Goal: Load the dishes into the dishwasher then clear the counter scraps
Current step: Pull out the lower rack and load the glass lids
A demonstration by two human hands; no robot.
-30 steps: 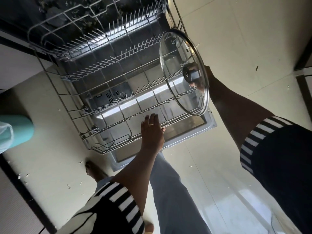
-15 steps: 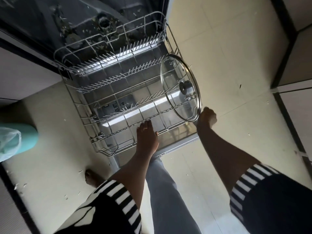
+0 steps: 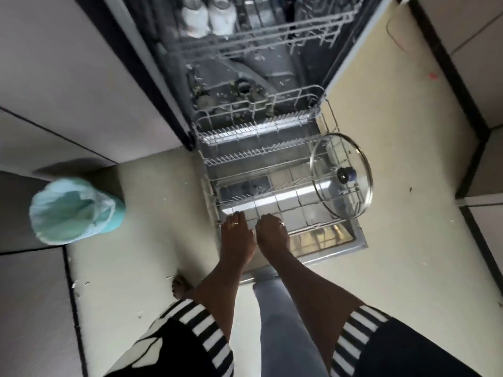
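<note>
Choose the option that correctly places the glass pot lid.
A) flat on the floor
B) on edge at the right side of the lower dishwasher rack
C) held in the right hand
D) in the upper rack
B: the glass pot lid stands on edge at the right of the lower rack; the left hand and right hand touch only its front rail.

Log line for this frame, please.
left hand: on lower rack front rail | right hand: same rail | glass lid: on edge in rack, right side, untouched
</note>
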